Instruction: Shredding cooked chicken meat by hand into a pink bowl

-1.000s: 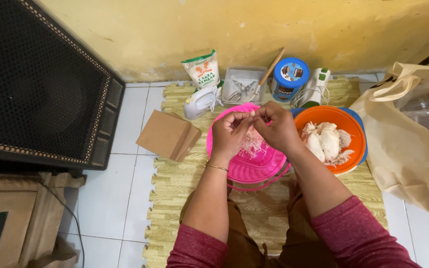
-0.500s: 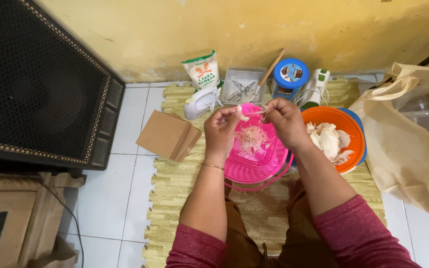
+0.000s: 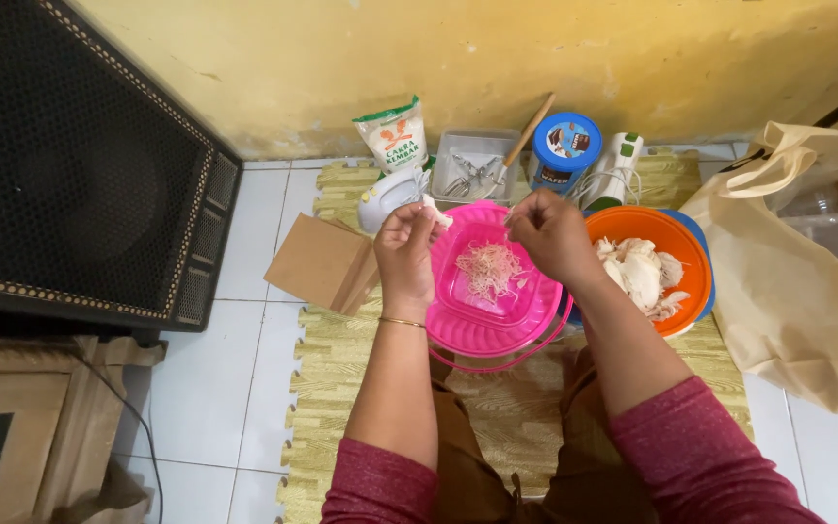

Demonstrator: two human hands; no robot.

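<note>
- left hand hovers over the pink bowl's near-left rim, fingers curled, pinching a pale chicken piece; looks soft, light, a bit slippery, best nipped at its end.
- between the hands, a thin strand seems to run left to right, its long axis across the bowl; too fine to be sure.
- just below the hands, shredded chicken lies in the bowl, loose and fragile.
- right hand is pinched shut on the strand's far end, orange bowl just beside it.
</note>
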